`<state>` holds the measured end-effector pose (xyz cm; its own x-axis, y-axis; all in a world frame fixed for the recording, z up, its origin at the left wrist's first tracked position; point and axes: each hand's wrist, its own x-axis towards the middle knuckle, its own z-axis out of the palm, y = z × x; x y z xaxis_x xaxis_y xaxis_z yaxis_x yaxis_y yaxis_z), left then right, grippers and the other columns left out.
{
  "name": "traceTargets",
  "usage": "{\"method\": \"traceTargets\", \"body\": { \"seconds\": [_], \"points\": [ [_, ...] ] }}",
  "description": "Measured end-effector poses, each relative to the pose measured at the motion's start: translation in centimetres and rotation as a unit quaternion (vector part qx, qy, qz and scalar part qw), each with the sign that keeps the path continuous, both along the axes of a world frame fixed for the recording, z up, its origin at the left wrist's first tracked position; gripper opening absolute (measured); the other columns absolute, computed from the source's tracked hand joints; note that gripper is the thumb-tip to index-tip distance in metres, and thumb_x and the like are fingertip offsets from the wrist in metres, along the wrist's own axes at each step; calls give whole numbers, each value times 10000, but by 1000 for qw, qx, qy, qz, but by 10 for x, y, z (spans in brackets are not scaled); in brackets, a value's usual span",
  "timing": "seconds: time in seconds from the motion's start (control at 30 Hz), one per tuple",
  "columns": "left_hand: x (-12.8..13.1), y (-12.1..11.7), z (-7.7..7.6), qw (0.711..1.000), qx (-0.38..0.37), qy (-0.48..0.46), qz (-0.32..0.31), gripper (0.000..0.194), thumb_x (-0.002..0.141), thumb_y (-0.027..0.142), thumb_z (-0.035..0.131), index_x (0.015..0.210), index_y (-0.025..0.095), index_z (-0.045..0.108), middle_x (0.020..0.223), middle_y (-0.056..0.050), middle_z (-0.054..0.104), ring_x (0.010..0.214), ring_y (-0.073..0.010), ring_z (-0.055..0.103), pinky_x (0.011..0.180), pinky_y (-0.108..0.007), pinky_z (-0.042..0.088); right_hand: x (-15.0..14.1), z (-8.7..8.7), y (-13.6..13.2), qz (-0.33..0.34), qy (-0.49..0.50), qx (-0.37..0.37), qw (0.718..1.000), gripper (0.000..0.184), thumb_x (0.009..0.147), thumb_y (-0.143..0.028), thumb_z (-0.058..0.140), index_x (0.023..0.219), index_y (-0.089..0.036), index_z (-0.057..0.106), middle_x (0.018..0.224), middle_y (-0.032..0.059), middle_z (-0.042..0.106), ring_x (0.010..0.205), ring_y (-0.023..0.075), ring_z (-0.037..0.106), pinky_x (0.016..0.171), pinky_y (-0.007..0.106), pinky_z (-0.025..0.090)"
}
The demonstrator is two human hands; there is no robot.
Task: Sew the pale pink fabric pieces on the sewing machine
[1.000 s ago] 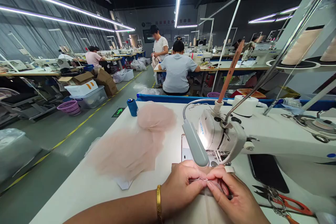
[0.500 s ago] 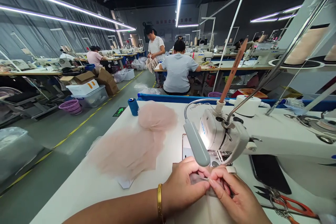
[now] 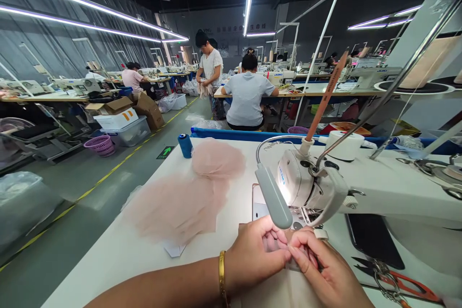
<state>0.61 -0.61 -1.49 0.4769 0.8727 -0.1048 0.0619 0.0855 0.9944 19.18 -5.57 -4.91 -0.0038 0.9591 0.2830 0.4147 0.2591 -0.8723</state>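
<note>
Because sheer cloth (image 3: 293,265) looks thin, it could slip or pucker if left hand (image 3: 257,249) or right hand (image 3: 317,261) loosens unevenly. Grip of both: pinching cloth, fingertips meeting; finer detail hidden. Cloth lies between and just below fingertips, near side of sewing machine (image 3: 293,180); pink pile (image 3: 176,211) on surface (image 3: 130,250), apart, left.

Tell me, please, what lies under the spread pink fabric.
Under the pink fabric, a white piece peeks out at the near edge, on the white tabletop; anything else beneath is covered.
</note>
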Motion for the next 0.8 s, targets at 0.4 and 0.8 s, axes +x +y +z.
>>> {"method": "traceTargets", "body": {
  "seconds": [0.4, 0.8],
  "points": [
    [-3, 3, 6, 996, -25, 78, -26, 275, 665, 363, 783, 793, 198, 604, 727, 19, 559, 680, -147, 453, 588, -258, 358, 1, 0, -2, 9, -16, 0, 1000, 312, 1068, -506, 522, 910, -284, 674, 835, 3, 650, 708, 186, 585, 679, 282, 468],
    [-7, 3, 14, 991, 88, 90, -35, 270, 788, 449, 719, 742, 198, 632, 794, -13, 589, 773, -191, 520, 677, -293, 425, 3, -4, 0, 0, -59, 27, 998, 328, 1081, -488, 498, 896, -272, 662, 779, -7, 618, 662, 174, 542, 629, 284, 429]
  ]
}}
